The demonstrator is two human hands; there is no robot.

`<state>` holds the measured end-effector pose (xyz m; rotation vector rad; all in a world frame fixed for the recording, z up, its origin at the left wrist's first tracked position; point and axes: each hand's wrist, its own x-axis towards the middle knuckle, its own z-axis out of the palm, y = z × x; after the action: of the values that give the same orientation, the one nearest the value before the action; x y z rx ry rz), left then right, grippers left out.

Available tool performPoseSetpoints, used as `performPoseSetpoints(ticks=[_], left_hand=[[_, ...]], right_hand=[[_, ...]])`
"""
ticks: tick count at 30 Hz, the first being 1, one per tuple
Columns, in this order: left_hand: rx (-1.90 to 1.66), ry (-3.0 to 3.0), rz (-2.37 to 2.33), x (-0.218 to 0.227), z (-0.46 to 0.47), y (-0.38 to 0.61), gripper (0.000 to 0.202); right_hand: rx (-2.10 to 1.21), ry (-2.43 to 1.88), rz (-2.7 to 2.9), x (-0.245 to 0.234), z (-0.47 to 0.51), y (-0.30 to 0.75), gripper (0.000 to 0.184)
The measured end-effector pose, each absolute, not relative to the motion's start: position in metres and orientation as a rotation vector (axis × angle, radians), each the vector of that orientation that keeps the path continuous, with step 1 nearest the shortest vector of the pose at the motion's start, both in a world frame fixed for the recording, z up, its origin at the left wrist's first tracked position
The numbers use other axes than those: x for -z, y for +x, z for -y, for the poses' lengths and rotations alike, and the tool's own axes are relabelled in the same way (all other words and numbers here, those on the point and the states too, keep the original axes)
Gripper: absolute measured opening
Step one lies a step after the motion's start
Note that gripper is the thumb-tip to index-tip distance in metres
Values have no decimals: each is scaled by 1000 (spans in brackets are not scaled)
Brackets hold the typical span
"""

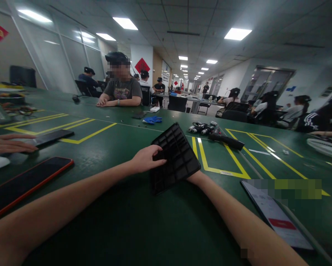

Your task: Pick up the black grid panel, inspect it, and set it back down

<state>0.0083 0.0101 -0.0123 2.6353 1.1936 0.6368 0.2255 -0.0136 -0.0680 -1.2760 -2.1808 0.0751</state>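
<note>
A black plastic tray with a grid of compartments (177, 147) is held tilted above the green table (127, 221). My left hand (146, 159) lies on the tray's left side, fingers curled over its edge. My right hand is under the tray; only the wrist (195, 178) shows and the fingers are hidden. Both forearms reach in from the bottom of the view.
A red-cased phone (27, 183) lies at left; another person's hand (7, 144) rests by a dark phone (48, 137). A phone with a lit screen (276, 216) lies at right. Blue gloves (152, 119), small cylindrical parts (203, 128) and a black tool (226, 141) sit farther back. A person (121, 88) sits across.
</note>
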Motion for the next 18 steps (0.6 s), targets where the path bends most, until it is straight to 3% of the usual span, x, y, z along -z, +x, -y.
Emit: performPoseSetpoints(ticks=[6,11,15,18], left_hand=[[-570,2513,-1786,-6,-53,-34,50],[-532,2129,-2179,-15,-85,-89,49],[-591,1995,-2197,-10,-93,-118,45],[-737,2013,-1948,-9,-96,-125,45]], right_hand=[[118,-1776,1937,29,20,262,48],[214,-2244,1681,26,22,299,47],[121,-2400,1689,33,23,309,45],[75,-2430,1710,34,24,308,44]])
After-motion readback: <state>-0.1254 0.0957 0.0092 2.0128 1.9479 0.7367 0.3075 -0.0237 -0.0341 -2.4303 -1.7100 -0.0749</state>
